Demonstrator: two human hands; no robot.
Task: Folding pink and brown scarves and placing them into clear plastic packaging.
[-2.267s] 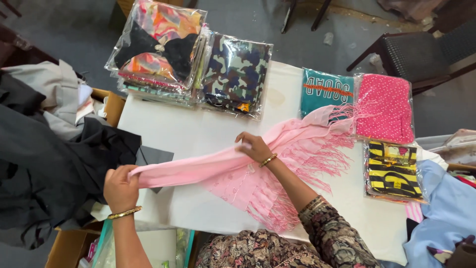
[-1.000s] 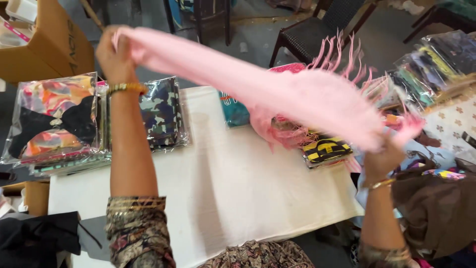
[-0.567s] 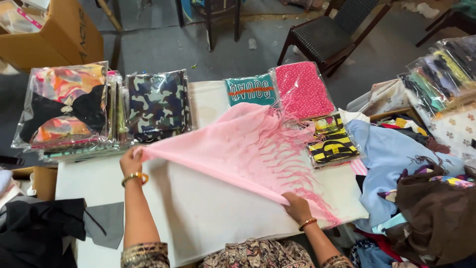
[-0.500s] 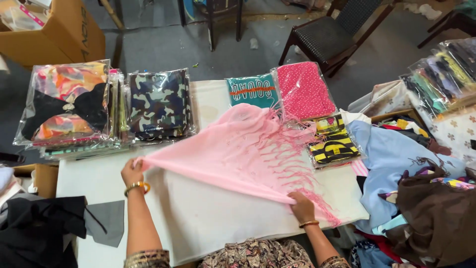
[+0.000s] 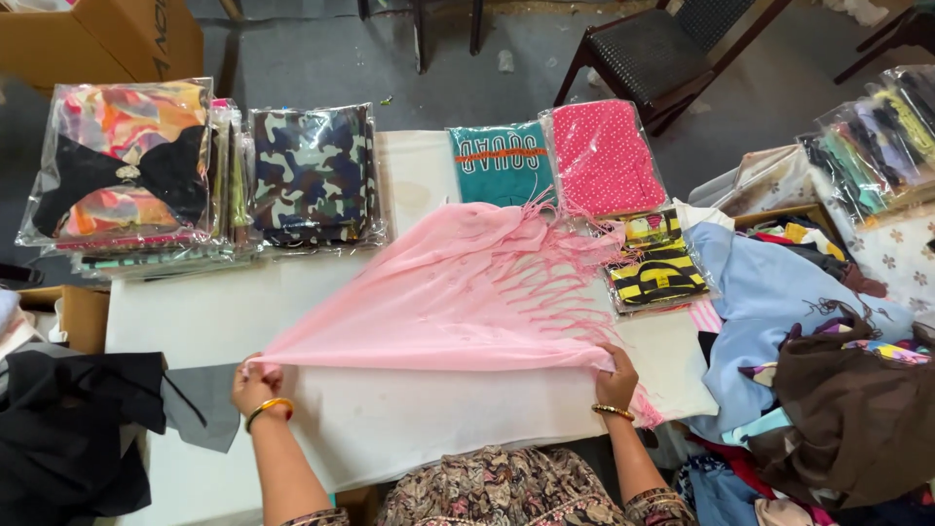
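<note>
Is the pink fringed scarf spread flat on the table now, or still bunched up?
Spread flat. The pink scarf lies fanned across the white table, left hand and right hand pinning its near corners.

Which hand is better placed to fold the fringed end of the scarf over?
Right, probably. The right hand already pinches the pink scarf at its fringed end; the left hand holds the plain corner at the opposite end.

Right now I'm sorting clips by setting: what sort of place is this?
Probably a clothing packing or stock room: bagged garments stacked on a white table, loose clothes piled beside it, and a cardboard box.
</note>
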